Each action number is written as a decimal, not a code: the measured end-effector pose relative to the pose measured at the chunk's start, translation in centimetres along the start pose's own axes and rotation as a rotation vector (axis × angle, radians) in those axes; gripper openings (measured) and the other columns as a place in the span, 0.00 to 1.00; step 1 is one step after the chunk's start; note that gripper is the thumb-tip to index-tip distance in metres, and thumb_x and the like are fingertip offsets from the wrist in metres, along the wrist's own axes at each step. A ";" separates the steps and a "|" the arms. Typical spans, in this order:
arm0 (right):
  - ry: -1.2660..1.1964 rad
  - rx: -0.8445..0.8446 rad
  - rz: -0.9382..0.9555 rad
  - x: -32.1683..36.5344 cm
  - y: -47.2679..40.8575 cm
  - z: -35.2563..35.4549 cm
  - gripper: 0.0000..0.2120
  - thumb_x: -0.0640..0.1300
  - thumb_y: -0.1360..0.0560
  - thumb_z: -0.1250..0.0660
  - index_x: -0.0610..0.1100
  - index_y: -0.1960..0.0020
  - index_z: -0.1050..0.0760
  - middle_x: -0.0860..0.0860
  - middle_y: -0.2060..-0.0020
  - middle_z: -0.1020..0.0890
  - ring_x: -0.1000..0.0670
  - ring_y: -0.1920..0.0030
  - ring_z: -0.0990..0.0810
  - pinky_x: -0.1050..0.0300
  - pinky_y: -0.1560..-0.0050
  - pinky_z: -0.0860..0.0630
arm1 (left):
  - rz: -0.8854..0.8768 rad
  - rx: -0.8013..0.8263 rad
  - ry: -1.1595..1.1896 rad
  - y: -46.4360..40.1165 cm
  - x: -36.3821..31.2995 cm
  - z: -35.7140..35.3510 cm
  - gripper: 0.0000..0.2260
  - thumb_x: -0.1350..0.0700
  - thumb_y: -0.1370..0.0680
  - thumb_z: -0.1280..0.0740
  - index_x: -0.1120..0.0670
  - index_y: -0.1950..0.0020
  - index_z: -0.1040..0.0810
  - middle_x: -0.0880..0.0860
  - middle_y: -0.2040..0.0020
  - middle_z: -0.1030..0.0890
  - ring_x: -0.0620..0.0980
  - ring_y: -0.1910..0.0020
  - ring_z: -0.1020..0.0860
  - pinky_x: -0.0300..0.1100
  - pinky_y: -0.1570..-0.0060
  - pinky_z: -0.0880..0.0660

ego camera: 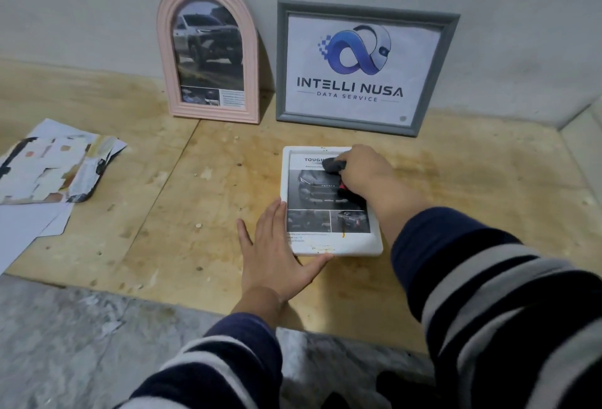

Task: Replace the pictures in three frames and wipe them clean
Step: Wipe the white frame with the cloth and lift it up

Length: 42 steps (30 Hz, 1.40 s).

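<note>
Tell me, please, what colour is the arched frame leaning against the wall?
Pale pink, seen in the head view: arched frame.

I see open board (pixel 195 187) left of the white frame (pixel 294 245); far off, the pink frame (pixel 250 82) and grey frame (pixel 433 82) block the wall, papers (pixel 49 170) crowd the far left.

Makeshift workspace: stained plywood board (pixel 195 180) on marbled floor (pixel 65 343), scuffed wall (pixel 97 1).

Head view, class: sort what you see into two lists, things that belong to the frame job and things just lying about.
Part of the job:
- white frame, flat on the board, steadied by the left hand
- dark cloth, gripped by the right hand
- pink arched frame, leaning on the wall
- grey frame, leaning on the wall

Lying about:
- torn papers at the left
- wooden board
</note>
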State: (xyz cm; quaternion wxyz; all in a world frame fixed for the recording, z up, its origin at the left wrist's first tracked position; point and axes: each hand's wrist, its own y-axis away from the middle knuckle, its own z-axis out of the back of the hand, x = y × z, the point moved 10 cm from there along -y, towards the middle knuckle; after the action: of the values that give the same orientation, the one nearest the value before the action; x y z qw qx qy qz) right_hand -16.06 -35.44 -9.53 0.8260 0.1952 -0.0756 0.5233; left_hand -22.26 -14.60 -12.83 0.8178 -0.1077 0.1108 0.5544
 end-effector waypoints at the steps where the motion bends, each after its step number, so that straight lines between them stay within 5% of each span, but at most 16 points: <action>1: 0.018 0.024 0.007 0.1 0.2 -0.3 0.18 0.36 0.26 0.40 0.51 0.44 0.19 0.48 0.47 0.19 0.45 0.52 0.22 0.57 0.57 0.28 | 0.003 0.002 0.002 -0.1 0.0 0.0 0.51 0.22 0.35 0.48 0.52 0.22 0.50 0.48 0.22 0.46 0.44 0.23 0.49 0.60 0.27 0.63; 5: 0.054 0.107 0.042 0.0 2.6 -0.8 0.17 0.37 0.25 0.38 0.53 0.44 0.18 0.49 0.49 0.18 0.47 0.58 0.25 0.60 0.65 0.31 | 0.005 0.017 0.000 0.1 -0.1 0.0 0.52 0.21 0.36 0.50 0.53 0.22 0.50 0.48 0.22 0.46 0.45 0.23 0.48 0.60 0.27 0.61; 16: 0.061 0.208 0.094 -0.7 9.9 -3.4 0.12 0.42 0.23 0.39 0.51 0.46 0.19 0.49 0.51 0.18 0.46 0.52 0.21 0.53 0.54 0.22 | 0.017 0.022 0.020 0.4 -0.1 0.1 0.52 0.21 0.35 0.47 0.53 0.22 0.50 0.49 0.22 0.46 0.47 0.23 0.49 0.57 0.26 0.60; 21: -0.604 0.285 -0.152 -1.9 9.5 -2.0 0.05 0.41 0.21 0.37 0.45 0.53 0.22 0.44 0.60 0.19 0.45 0.65 0.21 0.55 0.64 0.24 | 0.006 0.009 0.032 0.4 -0.4 0.3 0.52 0.21 0.36 0.48 0.53 0.22 0.49 0.49 0.22 0.45 0.46 0.23 0.48 0.56 0.25 0.60; 23: -0.708 0.214 -0.213 -2.5 7.6 -1.0 0.05 0.41 0.20 0.37 0.43 0.53 0.23 0.42 0.60 0.19 0.43 0.63 0.21 0.50 0.58 0.22 | 0.003 0.008 0.041 0.3 -0.4 0.4 0.52 0.21 0.36 0.48 0.53 0.22 0.49 0.49 0.23 0.44 0.46 0.23 0.48 0.55 0.25 0.61; 26: -0.569 0.084 -0.124 -1.6 4.1 0.8 0.07 0.43 0.21 0.37 0.42 0.47 0.23 0.43 0.54 0.19 0.41 0.53 0.21 0.49 0.48 0.23 | 0.001 0.000 0.048 0.2 -0.2 0.3 0.51 0.21 0.36 0.47 0.53 0.22 0.49 0.49 0.23 0.44 0.46 0.23 0.48 0.55 0.25 0.61; 30: -0.263 -0.011 0.038 2.3 0.7 2.1 0.10 0.44 0.22 0.40 0.47 0.43 0.24 0.47 0.48 0.20 0.44 0.49 0.24 0.57 0.55 0.32 | 0.001 -0.007 0.033 0.1 -0.1 0.3 0.51 0.21 0.35 0.47 0.53 0.22 0.49 0.48 0.23 0.44 0.46 0.23 0.48 0.54 0.25 0.62; 42: 0.081 0.162 0.200 4.6 3.4 -3.3 0.21 0.38 0.27 0.39 0.58 0.43 0.19 0.51 0.44 0.19 0.45 0.46 0.21 0.56 0.51 0.24 | 0.008 0.029 0.054 0.1 -0.1 0.3 0.51 0.22 0.34 0.45 0.52 0.21 0.51 0.48 0.22 0.47 0.45 0.23 0.52 0.53 0.26 0.63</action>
State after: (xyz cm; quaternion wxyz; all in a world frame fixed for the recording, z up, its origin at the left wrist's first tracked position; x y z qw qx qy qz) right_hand -17.36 -29.00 -10.24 0.7536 0.2316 -0.0188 0.6150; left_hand -22.39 -14.58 -12.56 0.8137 -0.1104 0.1411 0.5530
